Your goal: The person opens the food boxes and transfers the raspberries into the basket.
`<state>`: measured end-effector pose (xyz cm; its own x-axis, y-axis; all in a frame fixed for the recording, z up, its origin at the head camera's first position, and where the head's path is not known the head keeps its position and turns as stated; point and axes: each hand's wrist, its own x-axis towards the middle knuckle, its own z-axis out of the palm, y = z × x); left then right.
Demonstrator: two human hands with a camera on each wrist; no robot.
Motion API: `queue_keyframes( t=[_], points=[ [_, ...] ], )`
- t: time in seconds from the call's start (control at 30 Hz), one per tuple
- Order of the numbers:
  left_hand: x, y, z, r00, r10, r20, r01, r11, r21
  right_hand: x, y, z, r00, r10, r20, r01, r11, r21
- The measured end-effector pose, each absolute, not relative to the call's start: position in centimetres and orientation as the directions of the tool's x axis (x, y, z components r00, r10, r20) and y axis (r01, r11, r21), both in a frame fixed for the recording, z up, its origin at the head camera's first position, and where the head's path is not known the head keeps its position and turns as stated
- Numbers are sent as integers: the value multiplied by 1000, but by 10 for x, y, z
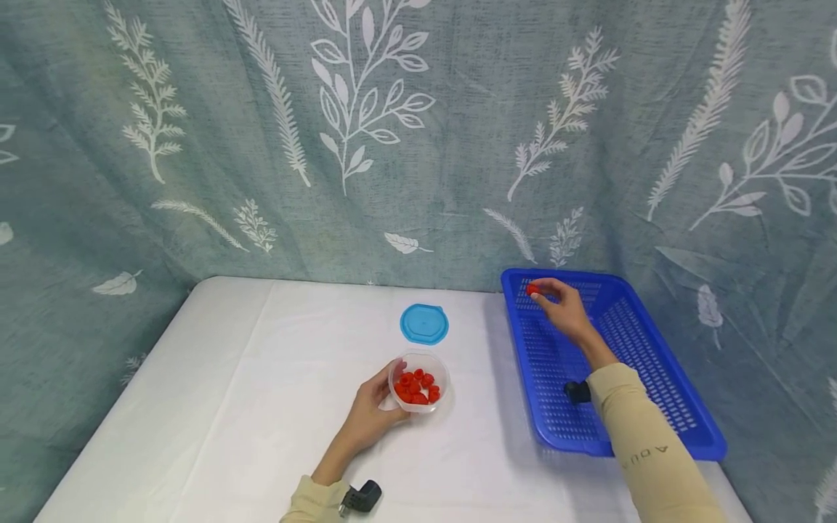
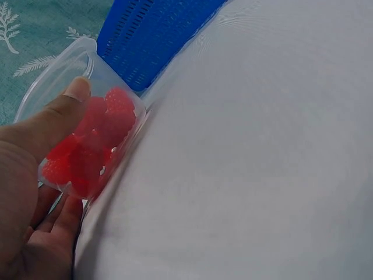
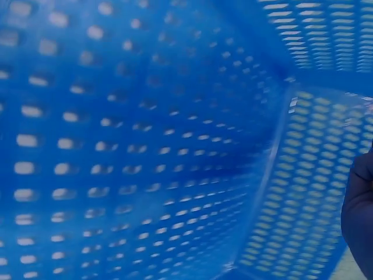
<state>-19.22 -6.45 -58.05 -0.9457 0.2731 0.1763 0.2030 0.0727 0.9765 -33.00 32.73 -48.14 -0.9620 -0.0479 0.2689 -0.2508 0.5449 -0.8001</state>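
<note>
Right hand (image 1: pixel 564 312) pinches one red raspberry (image 1: pixel 532 289) at the far-left corner of the blue perforated basket (image 1: pixel 562 442); height over its floor can't be judged. Left hand (image 1: pixel 373 414) is clamped round the clear plastic tub (image 1: pixel 425 361), more raspberries (image 1: pixel 415 387) inside, blue lid (image 1: pixel 424 324) off. Risks: fingertip-only pinch could slip; release near the rim could miss; hard squeeze could flex the tub.
</note>
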Motion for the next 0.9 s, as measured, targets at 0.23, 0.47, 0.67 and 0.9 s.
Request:
queue_keyframes(
  t=[0.23,0.47,0.67,0.9],
  points=[
    [-193,-65,-585,-947,273,169,202,94,975,-340,340,-518,-980,-26,196,-170,609,-774],
    [-191,-65,-583,-942,286,175,210,97,973,-340,347,-542,-998,-23,67,-66,634,-770],
    [-194,-65,-584,-938,287,192,225,89,970,-341,348,-544,-999,-25,46,-52,636,-770],
    [-195,-71,-585,-938,287,192,231,110,967,-340,342,-540,-999,-26,-35,12,612,-791]
  ],
)
